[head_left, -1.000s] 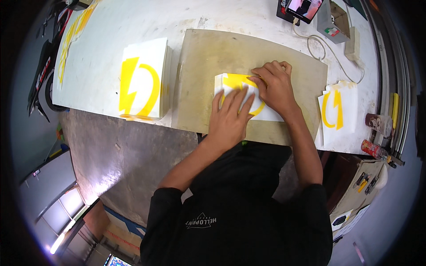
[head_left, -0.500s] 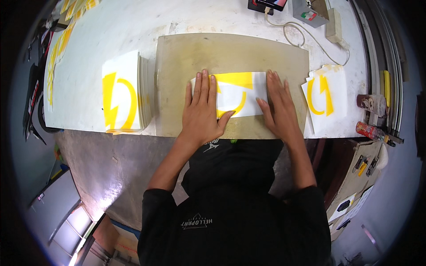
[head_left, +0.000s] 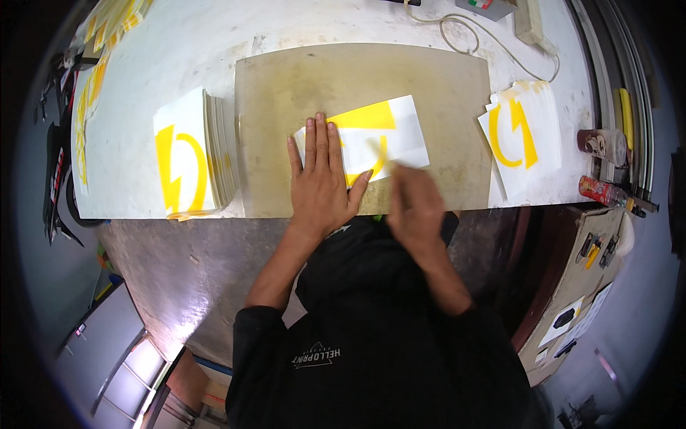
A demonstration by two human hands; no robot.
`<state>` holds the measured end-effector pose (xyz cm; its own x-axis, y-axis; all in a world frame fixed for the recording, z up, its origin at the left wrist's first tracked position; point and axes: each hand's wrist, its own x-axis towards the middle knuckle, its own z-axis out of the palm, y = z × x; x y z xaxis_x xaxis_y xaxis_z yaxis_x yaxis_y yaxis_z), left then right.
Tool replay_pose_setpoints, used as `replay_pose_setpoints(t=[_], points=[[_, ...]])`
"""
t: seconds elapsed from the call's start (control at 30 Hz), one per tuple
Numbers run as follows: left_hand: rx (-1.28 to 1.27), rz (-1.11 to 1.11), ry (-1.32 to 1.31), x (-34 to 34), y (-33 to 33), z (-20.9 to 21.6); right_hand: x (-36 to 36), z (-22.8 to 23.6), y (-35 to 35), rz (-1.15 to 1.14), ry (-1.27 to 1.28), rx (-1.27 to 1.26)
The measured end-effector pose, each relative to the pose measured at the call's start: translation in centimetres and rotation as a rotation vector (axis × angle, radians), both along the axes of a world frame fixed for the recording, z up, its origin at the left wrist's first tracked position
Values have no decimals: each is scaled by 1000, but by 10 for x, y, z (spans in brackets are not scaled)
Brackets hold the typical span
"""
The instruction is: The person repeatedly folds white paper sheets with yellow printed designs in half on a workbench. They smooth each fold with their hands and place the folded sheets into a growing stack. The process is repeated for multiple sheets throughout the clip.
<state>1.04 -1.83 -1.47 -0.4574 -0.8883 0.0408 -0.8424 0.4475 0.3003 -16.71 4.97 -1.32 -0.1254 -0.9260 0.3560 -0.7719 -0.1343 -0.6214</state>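
A white sheet with yellow printed shapes (head_left: 411, 132) lies tilted on the mat. My left hand (head_left: 321, 175) is flat on its left part, fingers stretched out and thumb spread along the lower edge. My right hand (head_left: 416, 207) is closed and smeared by motion at the sheet's lower right edge. From its fingers a slim yellowish blur reaches over the sheet; its kind cannot be made out. Beneath is a large translucent tan mat (head_left: 271, 93) on the white table.
A thick stack of similar printed sheets (head_left: 189, 154) stands left of the mat, a looser pile (head_left: 525, 132) right of it. Beyond the pile are a plastic cup (head_left: 600, 145) and a red-labelled bottle (head_left: 600, 191). A cable (head_left: 464, 25) curls at the back. The table's front edge is close to me.
My right hand has left the sheet's right side, moved left and nearer, and closed around something. The sheet has turned, its right end swinging away from me. My left hand stays on it.
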Motion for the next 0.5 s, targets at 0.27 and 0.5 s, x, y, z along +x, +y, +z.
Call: replay_pose_setpoints(t=[0.27,0.5], points=[[35,13,-45,2,-1,6,-14,-8,-53,3,105,-108],[26,34,-14,1,0,3,-31,-13,-87,-69,67,-90]])
